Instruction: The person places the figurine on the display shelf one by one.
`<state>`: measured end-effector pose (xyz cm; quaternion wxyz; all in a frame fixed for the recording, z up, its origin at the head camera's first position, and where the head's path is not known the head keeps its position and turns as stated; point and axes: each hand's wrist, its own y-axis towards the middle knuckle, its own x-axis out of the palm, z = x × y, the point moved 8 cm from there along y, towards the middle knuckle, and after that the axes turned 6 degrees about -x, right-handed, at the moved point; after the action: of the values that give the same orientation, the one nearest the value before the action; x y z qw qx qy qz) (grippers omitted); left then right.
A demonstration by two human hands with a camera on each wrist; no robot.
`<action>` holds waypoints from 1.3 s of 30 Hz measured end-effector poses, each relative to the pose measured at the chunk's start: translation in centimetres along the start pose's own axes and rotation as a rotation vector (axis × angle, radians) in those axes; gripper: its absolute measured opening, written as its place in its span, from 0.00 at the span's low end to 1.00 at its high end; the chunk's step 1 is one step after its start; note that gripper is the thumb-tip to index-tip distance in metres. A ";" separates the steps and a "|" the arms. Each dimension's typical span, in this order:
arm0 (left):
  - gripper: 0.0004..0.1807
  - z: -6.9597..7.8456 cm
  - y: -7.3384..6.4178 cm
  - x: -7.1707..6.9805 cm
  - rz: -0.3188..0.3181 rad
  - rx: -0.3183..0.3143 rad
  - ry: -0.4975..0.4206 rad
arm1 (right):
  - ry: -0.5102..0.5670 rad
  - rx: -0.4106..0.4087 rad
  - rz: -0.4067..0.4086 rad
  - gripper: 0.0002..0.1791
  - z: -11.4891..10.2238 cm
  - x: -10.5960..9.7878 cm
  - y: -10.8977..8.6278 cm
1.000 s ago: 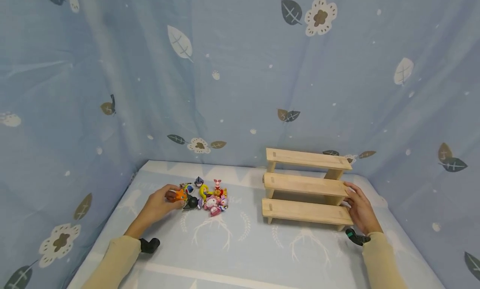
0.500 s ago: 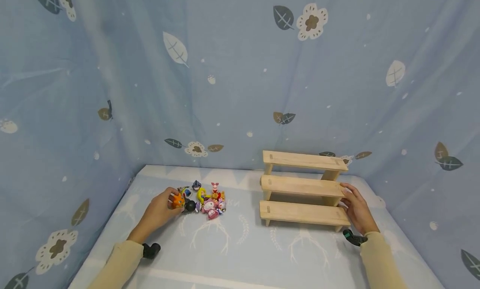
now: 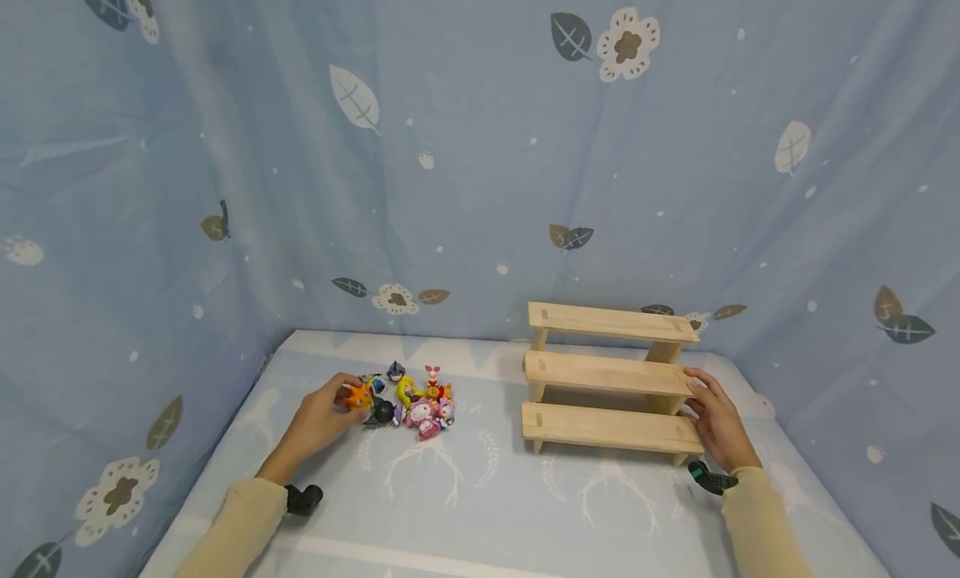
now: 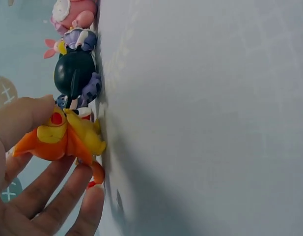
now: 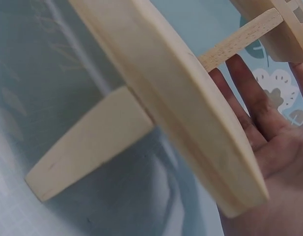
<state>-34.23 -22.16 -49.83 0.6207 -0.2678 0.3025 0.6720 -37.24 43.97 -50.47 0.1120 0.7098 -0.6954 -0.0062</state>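
Well apart on a pale-blue table [image 3: 540,499], a three-tier wooden shelf [image 3: 592,371] stands upright at far right while small toys [image 3: 422,411] cluster at left. A person's right hand [image 3: 722,426] touches the shelf's right end, perhaps to steady it; whether it grips is unclear. At the cluster's left edge, the left hand [image 3: 315,420] pinches an orange toy [image 4: 49,147], thumb opposing fingers, likely to suit its small body.

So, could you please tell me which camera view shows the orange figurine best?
The left wrist view: there the orange figurine appears large, held by the left hand, with its yellow and red areas easy to see. The head view shows it only small, with little detail. The right wrist view does not show it.
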 end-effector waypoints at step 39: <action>0.25 2.1 -0.2 -2.7 0.089 0.133 -0.213 | -0.052 -0.038 -0.027 0.23 0.0 0.5 -0.5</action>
<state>-33.78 -22.41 -46.45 0.6352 -0.1395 0.2901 0.7021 -36.75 43.45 -50.47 0.1071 0.7164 -0.6883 -0.0395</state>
